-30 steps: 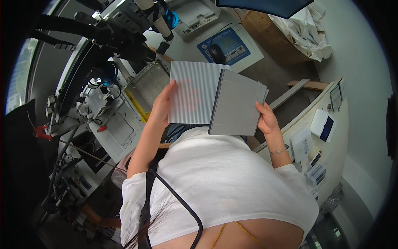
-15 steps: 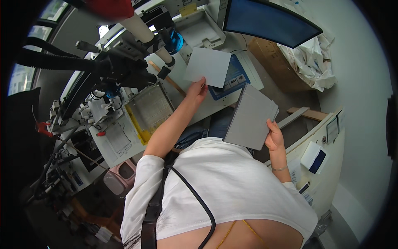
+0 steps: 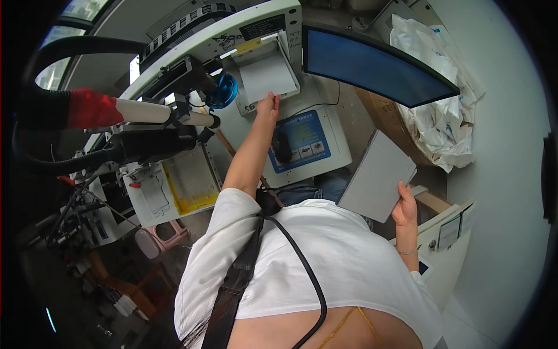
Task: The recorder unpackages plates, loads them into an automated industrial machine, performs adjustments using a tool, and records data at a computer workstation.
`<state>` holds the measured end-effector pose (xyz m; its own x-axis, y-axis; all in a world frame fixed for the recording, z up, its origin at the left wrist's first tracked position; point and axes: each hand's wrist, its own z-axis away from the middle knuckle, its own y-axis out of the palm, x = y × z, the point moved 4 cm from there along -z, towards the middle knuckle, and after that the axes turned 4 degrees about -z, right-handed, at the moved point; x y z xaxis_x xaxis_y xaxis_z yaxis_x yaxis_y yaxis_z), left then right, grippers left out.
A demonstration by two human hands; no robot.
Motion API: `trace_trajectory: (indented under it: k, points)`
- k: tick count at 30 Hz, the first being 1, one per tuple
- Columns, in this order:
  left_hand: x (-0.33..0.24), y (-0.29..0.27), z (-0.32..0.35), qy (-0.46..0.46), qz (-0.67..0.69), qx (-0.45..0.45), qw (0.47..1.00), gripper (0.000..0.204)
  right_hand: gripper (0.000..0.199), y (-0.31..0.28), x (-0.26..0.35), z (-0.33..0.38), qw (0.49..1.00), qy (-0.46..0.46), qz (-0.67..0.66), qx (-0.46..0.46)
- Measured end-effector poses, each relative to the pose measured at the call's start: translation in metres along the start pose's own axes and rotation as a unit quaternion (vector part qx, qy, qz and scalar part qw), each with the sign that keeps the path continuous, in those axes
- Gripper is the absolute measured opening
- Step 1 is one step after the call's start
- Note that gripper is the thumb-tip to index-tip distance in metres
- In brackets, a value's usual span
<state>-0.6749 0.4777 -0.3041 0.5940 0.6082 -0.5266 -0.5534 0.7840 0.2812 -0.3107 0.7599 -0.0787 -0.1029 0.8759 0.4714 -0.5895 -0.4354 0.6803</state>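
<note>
My left hand (image 3: pixel 268 106) reaches forward and pinches the near edge of a thin white square sheet (image 3: pixel 261 75). That sheet lies over the open grey tray (image 3: pixel 244 107) at the back of the machine's table, inside its walls as far as I can see. At my right side, my right hand (image 3: pixel 404 206) grips the edge of a stack of grey sheets (image 3: pixel 376 177), held tilted in front of my body. The fingers under the stack are hidden. A black mouse (image 3: pixel 283 145) rests on a blue mouse pad (image 3: pixel 302 142) just below my left wrist.
A dark monitor (image 3: pixel 375 64) stands at the back right, beside a cardboard box (image 3: pixel 375 110) full of white plastic bags (image 3: pixel 439 104). To the left are a machine arm with a white tube (image 3: pixel 142 110), a blue ring (image 3: pixel 225 90) and a yellow-edged tray (image 3: pixel 192 180).
My left hand has carried the white sheet from above the mouse pad forward to the grey tray. The view has turned, and the grey stack has stayed in my right hand.
</note>
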Motion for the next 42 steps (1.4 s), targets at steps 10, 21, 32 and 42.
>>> trace_trajectory:
  k: [10, 21, 32, 42]
  points:
    - [-0.014, 0.01, -0.017, -0.03, -0.188, 0.013, 0.982, 0.027, 0.044, -0.022, 0.023, -0.011, 0.999, -0.002, -0.038, -0.03]
    - [-0.004, 0.0, -0.024, -0.123, -0.16, 0.095, 0.975, 0.042, 0.042, -0.012, 0.032, -0.026, 1.0, 0.021, -0.002, -0.004]
    - [0.015, 0.057, 0.252, -0.143, -0.301, 0.401, 0.854, 0.061, 0.04, 0.02, 0.037, -0.039, 0.996, 0.07, 0.047, 0.012]
    - [0.009, -0.012, 0.35, -0.181, -0.3, 0.384, 0.854, 0.066, 0.035, 0.113, 0.002, -0.03, 0.961, 0.129, 0.236, 0.059]
